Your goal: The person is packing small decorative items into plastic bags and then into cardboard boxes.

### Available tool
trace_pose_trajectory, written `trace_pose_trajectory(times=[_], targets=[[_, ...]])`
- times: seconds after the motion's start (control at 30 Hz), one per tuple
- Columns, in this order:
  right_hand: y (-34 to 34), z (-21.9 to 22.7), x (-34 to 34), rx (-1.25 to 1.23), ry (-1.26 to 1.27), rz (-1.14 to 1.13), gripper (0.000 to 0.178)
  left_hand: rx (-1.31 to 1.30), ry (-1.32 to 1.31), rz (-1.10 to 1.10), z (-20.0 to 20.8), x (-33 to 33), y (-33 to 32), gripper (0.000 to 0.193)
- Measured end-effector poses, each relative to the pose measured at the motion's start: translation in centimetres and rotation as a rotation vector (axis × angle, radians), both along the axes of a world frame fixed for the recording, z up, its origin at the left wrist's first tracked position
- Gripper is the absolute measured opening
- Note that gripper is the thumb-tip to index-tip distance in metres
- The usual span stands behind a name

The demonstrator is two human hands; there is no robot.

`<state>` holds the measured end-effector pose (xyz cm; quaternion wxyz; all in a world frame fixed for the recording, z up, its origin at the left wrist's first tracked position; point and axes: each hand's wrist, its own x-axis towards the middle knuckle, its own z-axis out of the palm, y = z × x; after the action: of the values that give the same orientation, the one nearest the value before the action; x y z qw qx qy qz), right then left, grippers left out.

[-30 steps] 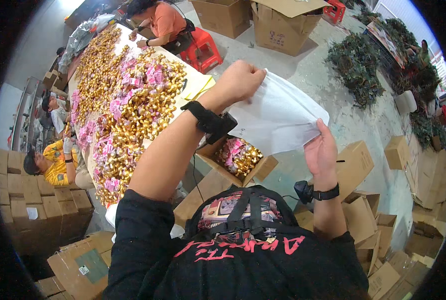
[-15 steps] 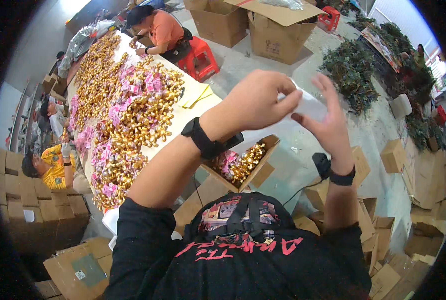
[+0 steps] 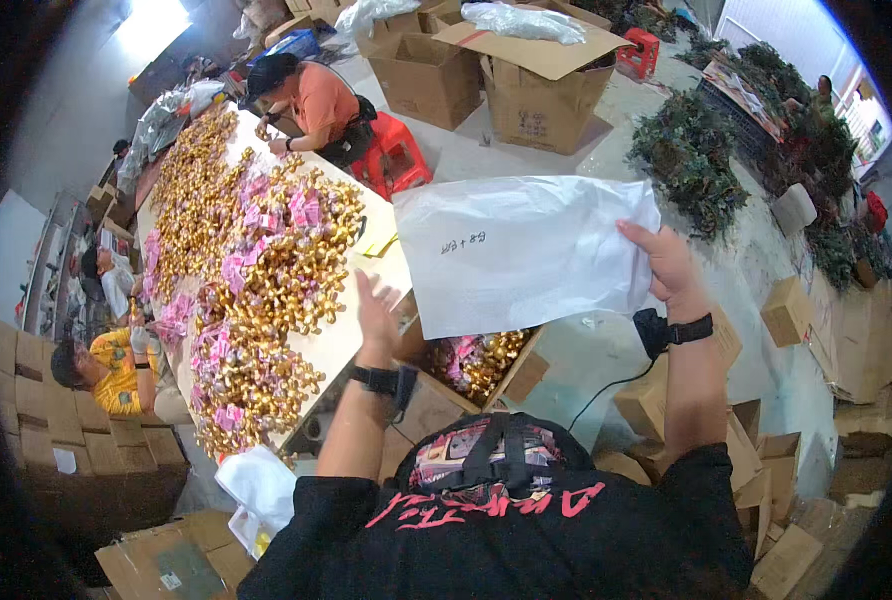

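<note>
A wide white sheet (image 3: 536,260), slightly creased and with a few handwritten marks, hangs spread out in front of me; it may be a flat plastic bag. At its right edge my right hand (image 3: 672,264) pinches it between thumb and fingers. My left hand (image 3: 374,318) is off the sheet, beside its lower left corner, with fingers apart and nothing in them. Below the sheet sits an open cardboard box (image 3: 518,372) of gold ornaments (image 3: 481,365) and pink pieces, partly covered by the sheet.
On my left, a long table (image 3: 358,300) bears a heap of gold ornaments (image 3: 291,295) with pink tags. Yellow paper (image 3: 378,240) lies near its edge. People work around it. Ahead are a red stool (image 3: 391,155) and large cartons (image 3: 541,110); green foliage (image 3: 691,155) lies to the right.
My hands were close together, higher up, with the white sheet bunched near them. The sheet is now spread wide. My left hand has moved left and down, away from it.
</note>
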<state>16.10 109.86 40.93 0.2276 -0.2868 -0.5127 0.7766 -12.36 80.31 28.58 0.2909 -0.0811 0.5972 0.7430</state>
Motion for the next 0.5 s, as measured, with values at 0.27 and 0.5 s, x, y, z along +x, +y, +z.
trace_pose_trajectory(times=[0.27,0.5], targets=[[-0.1,-8.1,0.2,-0.258,0.033,0.030,0.032,0.339,0.202,-0.825,-11.4,1.6,4.4,0.056],[-1.2,-11.9,2.3,-0.491,0.058,-0.028,0.035,0.044,-0.508,-0.607,-14.7,4.4,10.0,0.065]])
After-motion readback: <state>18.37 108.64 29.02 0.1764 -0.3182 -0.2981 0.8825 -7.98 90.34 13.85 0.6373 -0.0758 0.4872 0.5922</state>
